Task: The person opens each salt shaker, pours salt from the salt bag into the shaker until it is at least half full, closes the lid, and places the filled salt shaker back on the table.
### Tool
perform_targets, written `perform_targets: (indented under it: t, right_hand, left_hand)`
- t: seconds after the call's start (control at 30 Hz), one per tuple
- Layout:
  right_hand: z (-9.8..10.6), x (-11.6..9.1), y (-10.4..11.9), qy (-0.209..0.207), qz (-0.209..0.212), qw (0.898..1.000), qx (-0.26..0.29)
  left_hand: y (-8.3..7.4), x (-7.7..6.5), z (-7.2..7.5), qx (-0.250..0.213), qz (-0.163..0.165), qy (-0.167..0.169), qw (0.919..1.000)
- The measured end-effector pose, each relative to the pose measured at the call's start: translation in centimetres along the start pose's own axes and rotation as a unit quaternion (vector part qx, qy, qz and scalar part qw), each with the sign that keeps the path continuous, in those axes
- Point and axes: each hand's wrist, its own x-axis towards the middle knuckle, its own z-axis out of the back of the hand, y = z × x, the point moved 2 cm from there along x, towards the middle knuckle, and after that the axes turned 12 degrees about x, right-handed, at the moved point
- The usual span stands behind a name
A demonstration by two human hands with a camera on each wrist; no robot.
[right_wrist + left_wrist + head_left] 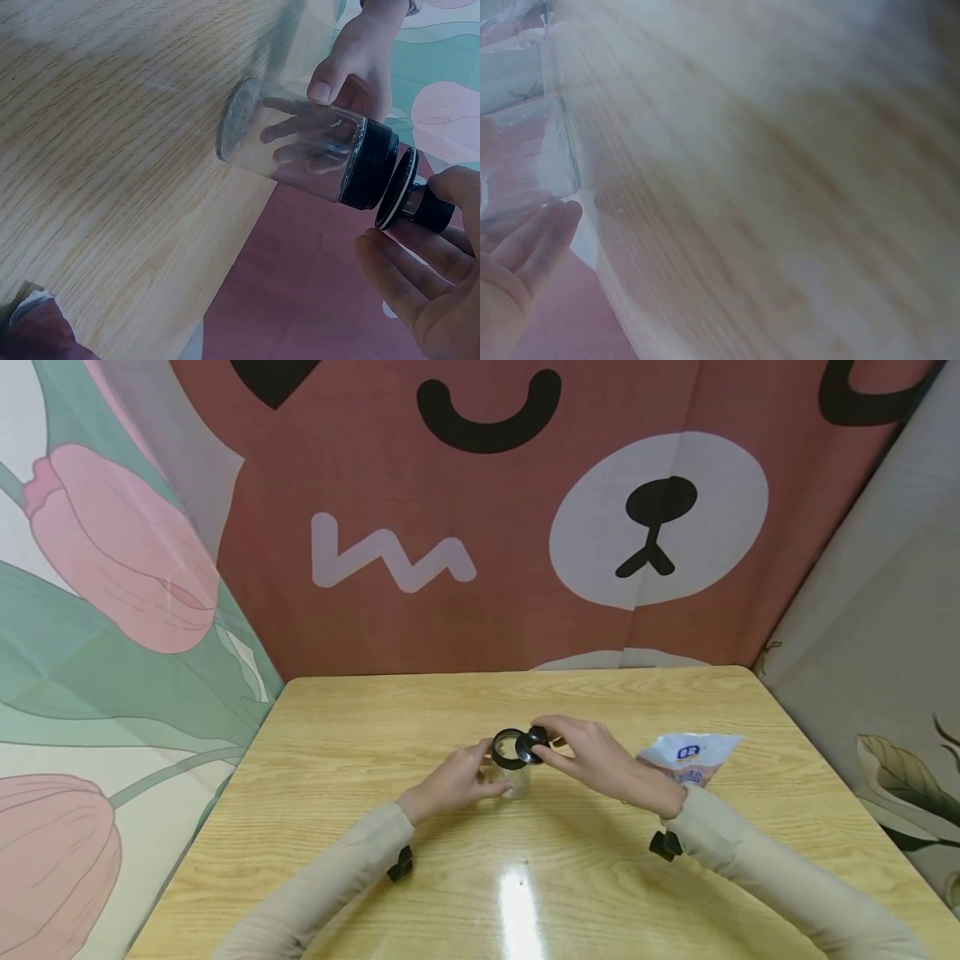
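Note:
A clear glass jar (pixel 289 142) with a black collar (pixel 370 163) stands upright on the table. My left hand (pixel 457 783) holds it from the left, its fingers behind the glass and the thumb on the near side. Beside the jar's mouth, my right hand (pixel 600 762) pinches the knob of a black round lid (pixel 529 747). In the right wrist view the lid is off the jar, tilted close to the collar's edge; whether they touch I cannot tell. The left wrist view catches only my left fingers (pixel 536 240) by the glass.
A white and brown printed bag (pixel 693 758) stands on the wooden table (pixel 375 718), behind my right wrist. A reddish curtain (pixel 510 627) with a bear face hangs along the table's back edge. Flowered cloths (pixel 135 693) hang at the sides.

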Motion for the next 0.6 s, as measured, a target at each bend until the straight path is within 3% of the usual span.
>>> perform_targets:
  t: [0.6]
  right_hand:
    - [0.42, -0.73, -0.08, 0.016, -0.015, 1.000, -0.016]
  left_hand:
    - [0.11, -0.03, -0.01, 0.006, 0.013, 0.003, 0.9999]
